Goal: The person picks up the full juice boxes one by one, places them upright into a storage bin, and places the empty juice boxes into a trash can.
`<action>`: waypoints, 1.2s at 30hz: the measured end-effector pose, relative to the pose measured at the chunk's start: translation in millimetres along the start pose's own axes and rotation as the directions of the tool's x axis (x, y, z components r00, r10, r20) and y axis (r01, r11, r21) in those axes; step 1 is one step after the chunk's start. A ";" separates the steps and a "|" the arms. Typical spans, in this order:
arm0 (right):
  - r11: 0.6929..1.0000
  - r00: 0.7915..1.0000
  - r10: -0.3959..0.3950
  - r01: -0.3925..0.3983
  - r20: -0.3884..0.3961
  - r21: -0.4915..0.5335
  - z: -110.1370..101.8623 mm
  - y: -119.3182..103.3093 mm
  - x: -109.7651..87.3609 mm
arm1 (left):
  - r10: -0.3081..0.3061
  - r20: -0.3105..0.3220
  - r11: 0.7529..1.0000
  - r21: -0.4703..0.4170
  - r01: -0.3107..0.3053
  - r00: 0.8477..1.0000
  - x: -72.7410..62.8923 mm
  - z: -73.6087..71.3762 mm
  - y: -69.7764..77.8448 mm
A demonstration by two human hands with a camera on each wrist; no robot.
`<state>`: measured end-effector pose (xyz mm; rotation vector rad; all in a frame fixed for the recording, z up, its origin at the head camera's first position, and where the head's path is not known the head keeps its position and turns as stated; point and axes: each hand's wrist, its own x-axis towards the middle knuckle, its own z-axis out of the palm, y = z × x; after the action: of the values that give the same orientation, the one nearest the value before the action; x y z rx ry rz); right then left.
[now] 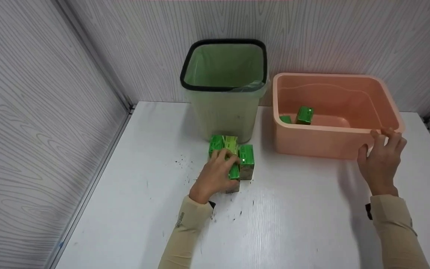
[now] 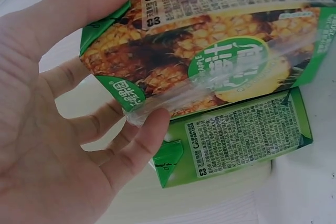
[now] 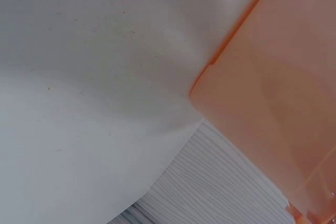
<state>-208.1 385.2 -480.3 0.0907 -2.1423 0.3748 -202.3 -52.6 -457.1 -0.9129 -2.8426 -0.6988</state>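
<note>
My left hand [image 1: 218,172] holds a juice carton [image 2: 210,66] with pineapple pictures, thumb on one side and fingers on the other. Right beside it in the left wrist view is a light green carton [image 2: 241,140]. Other juice cartons [image 1: 246,160] stand close around that hand on the table. Over at the right, my right hand [image 1: 383,160] grips the front rim of a pink plastic bin [image 1: 323,142] near its right corner. Inside the bin lie two green cartons [image 1: 304,115]. The right wrist view shows the bin's wall [image 3: 273,87] but no fingers.
Behind the cartons stands a pale green trash can [image 1: 226,112] with a black rim and a clear liner. Dark specks [image 1: 185,162] are scattered over the white table [image 1: 289,224]. Wood-grain panels [image 1: 125,45] border the table at the back and sides.
</note>
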 end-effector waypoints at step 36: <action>1.000 1.000 0.018 -0.018 0.004 0.005 -0.5 -1.1 -0.4 | 0.248 0.053 0.966 -0.082 -0.244 0.967 0.9 -8.3 11.0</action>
<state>-207.2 384.3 -480.1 0.0745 -2.1474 0.3907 -197.3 -47.9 -445.1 -1.2936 -2.7015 -0.7622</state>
